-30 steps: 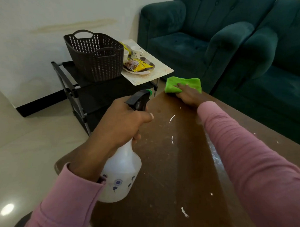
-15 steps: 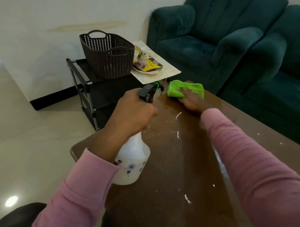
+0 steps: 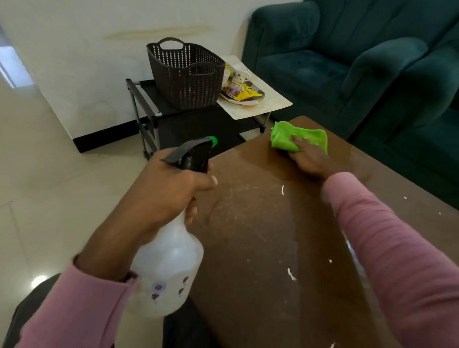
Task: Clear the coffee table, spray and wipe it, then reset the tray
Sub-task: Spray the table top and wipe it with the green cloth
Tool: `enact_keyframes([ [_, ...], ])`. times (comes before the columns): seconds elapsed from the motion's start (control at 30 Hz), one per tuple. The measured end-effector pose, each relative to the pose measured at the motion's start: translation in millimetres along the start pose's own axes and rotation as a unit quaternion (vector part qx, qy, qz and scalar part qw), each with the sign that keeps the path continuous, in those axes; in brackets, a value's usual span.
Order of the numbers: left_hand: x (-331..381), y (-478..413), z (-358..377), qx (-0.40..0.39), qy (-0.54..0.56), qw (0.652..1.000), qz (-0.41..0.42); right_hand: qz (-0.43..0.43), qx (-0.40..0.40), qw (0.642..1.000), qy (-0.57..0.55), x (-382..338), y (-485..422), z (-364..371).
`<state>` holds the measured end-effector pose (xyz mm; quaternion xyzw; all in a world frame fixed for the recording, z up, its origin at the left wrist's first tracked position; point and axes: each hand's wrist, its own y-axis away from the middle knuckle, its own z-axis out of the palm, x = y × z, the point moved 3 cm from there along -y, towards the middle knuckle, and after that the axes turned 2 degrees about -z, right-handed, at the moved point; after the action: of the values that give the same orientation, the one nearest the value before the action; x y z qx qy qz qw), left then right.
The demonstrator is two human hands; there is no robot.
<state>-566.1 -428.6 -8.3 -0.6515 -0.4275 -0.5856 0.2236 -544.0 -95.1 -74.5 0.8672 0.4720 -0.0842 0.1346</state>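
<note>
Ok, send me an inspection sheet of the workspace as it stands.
Surface: brown coffee table, wet sheen toward the far corner, white flecks along the middle.
Job's things: spray bottle held over the near left edge; green cloth on the far corner; tray with cups and a yellow packet, on a black rack.
Clutter: dark basket beside the tray.
Grippers: left hand grips the bottle's neck; right hand presses flat on the cloth.
Cables: nothing seen.
Surroundings: green sofas, tiled floor, white wall.
</note>
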Motion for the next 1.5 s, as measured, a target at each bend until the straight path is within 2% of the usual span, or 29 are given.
enact_keyframes([
  [0.17,-17.0,26.6,0.7,-0.008,0.002,1.000,-0.018,-0.182,-0.054,0.982,0.003,-38.1,29.9,34.0],
  [0.23,-23.6,30.7,3.3,-0.014,0.008,0.999,-0.042,-0.206,-0.064,0.976,-0.013,-31.4,44.7,33.8],
  [0.47,-48.3,37.8,3.7,-0.027,-0.025,0.997,-0.072,-0.069,-0.030,0.996,-0.052,-8.6,23.9,11.6],
  [0.73,-60.2,38.0,-4.6,-0.020,-0.064,0.993,-0.095,-0.048,-0.032,0.995,-0.076,-15.4,25.5,15.4],
  [0.83,-62.0,41.0,-5.3,-0.015,-0.044,0.994,-0.094,-0.033,-0.038,0.996,-0.073,-22.5,27.8,17.7],
  [0.97,-63.3,47.9,-10.9,0.018,-0.024,0.996,-0.080,-0.078,-0.039,0.995,-0.048,-66.2,42.8,28.1],
  [1.1,-66.5,54.1,-22.4,0.063,0.018,0.994,-0.088,-0.245,-0.060,0.967,0.025,-140.8,72.7,64.7],
  [1.2,-70.4,57.8,-31.8,0.081,0.034,0.992,-0.095,-0.333,-0.073,0.938,0.060,-144.1,92.0,80.1],
  [1.27,-73.5,59.5,-37.4,0.085,0.039,0.990,-0.101,-0.324,-0.071,0.942,0.045,-121.7,85.7,68.9],
  [1.4,-78.8,63.2,-46.8,0.094,0.047,0.988,-0.113,-0.186,-0.045,0.981,0.016,-85.4,48.1,42.9],
  [1.5,-82.7,65.7,-51.1,0.100,0.056,0.987,-0.116,-0.199,-0.044,0.978,0.041,-118.7,48.2,56.4],
])
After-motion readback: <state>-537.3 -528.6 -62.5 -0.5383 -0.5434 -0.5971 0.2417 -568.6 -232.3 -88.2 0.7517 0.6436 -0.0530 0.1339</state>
